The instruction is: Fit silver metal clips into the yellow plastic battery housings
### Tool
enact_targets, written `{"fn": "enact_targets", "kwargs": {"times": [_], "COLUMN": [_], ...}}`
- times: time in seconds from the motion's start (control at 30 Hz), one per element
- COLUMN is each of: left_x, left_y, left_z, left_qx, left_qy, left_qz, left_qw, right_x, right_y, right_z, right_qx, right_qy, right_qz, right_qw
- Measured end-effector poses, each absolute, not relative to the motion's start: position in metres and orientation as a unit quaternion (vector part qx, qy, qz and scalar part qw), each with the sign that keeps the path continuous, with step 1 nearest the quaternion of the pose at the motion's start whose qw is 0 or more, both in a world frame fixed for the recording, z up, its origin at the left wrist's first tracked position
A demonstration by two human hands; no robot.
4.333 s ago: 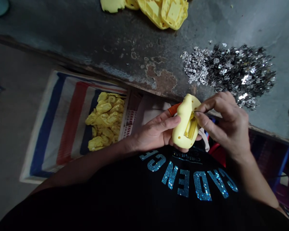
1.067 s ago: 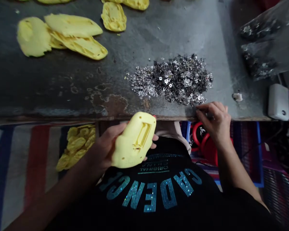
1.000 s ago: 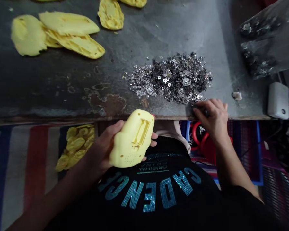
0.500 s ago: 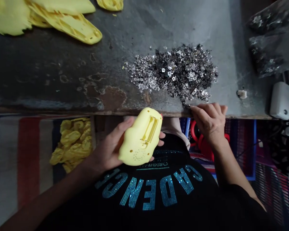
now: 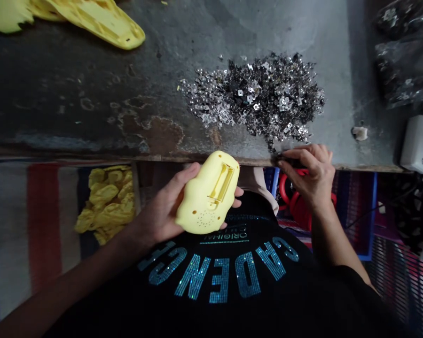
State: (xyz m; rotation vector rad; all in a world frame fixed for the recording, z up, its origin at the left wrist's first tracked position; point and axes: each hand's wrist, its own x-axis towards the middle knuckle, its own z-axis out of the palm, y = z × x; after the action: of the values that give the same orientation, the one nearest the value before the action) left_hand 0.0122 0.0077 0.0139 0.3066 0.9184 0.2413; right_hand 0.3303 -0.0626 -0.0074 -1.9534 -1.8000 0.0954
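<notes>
The yellow plastic casing (image 5: 207, 195) is in the left hand (image 5: 165, 211), over the person's lap, its upper end overlapping the edge of the worktable (image 5: 155, 70) in the view; whether they touch cannot be told. Its battery compartment (image 5: 221, 183) faces up, with a ring of small holes (image 5: 206, 218) near the lower end. The left thumb clamps one side while fingertips show around the other; this grip seems sound, since it leaves the compartment uncovered, and a light squeeze should be enough for a smooth shell.

The right hand (image 5: 313, 176) is at the table edge, thumb and forefinger close together at some small dark metal pieces (image 5: 277, 157). Whether they are clamped on one cannot be told. Parts this small and flat probably tangle, so a single piece is best drawn clear of the others and pinched by its rim.

Just beyond lies the heap of metal contact plates (image 5: 275, 94); farther left, more yellow shell pieces (image 5: 109, 23) rest on the tabletop.
</notes>
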Motion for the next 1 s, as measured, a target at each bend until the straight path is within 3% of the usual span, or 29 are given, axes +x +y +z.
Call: {"fn": "enact_targets", "kwargs": {"times": [0.37,0.67,1.0], "left_x": [0.013,0.013,0.010], "left_y": [0.007,0.006,0.006], "left_z": [0.012,0.010,0.005], "left_qx": [0.155,0.170,0.132], "left_qy": [0.405,0.388,0.293], "left_qz": [0.114,0.103,0.095], "left_qw": [0.894,0.900,0.942], "right_x": [0.344,0.358,0.356], "right_y": [-0.044,-0.055,-0.058], "right_z": [0.010,0.011,-0.010], "right_qx": [-0.691,-0.684,-0.680], "right_qy": [-0.684,-0.671,-0.675], "right_qz": [0.080,0.124,0.035], "right_qw": [0.221,0.258,0.284]}}
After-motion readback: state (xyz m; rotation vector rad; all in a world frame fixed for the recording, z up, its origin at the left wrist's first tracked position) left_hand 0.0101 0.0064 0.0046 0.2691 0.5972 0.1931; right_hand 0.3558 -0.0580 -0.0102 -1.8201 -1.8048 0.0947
